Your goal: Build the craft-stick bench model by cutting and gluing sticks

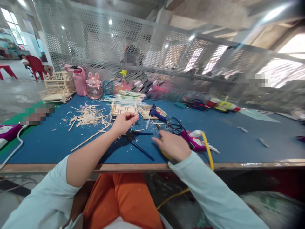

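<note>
Orange trousers (121, 198) nearest; left hand (125, 122) fingers pinched narrow, contents unclear, by a miniature stick frame (120, 109) on the bench (231, 149), right hand's (175, 144) fingers around yellow-handled pliers (164, 153): probably small-piece handling, calling for steady pliers next.

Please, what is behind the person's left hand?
Behind the bare left hand stands a pale wooden lattice frame. Its upper part shows; the hand covers part of its lower side, which cannot be seen.
</note>
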### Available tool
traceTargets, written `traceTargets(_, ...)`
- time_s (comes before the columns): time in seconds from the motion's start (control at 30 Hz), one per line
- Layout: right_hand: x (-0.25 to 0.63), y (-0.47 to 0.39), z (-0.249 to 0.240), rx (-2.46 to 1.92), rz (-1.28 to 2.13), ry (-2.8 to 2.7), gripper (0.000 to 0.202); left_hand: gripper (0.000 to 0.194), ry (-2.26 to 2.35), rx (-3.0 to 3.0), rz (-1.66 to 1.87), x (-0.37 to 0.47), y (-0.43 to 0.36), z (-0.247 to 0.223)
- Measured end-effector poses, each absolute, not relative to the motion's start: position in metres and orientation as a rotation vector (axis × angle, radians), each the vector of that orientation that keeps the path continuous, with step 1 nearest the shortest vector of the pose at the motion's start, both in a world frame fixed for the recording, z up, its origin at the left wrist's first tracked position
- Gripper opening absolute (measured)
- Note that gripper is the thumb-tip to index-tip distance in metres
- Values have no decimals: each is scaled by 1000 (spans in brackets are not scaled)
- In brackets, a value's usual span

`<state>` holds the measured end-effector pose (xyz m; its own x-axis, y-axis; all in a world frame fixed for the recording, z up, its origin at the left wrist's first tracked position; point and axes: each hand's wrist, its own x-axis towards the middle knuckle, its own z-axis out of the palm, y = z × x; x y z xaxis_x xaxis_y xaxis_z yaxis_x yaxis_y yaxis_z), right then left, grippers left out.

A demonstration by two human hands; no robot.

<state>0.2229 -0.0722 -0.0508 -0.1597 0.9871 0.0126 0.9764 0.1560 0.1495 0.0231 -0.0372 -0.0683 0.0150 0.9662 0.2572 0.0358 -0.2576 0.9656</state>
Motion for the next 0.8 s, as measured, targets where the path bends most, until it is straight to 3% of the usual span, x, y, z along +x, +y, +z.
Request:
traceTargets(0.07,244,-63,-53,2071,155,2118,40,11,1040,1410,1345,24,-38,-69)
traceTargets(0.3,268,-51,-60,1962,10,2250,44,31,965,1408,1186,21,-37,-76)
traceTargets(0.6,284,-53,-65,2219,-430,2306,47,32,1046,1384,1281,24,-39,-65)
traceTargets(0.7,290,-65,-66,2319,-798,2375,53,25,1069,1384,1310,25,-39,-65)
traceTargets(0.8,290,-77,-63,2410,-1502,2317,65,19,1050,1349,1379,28,-39,-64)
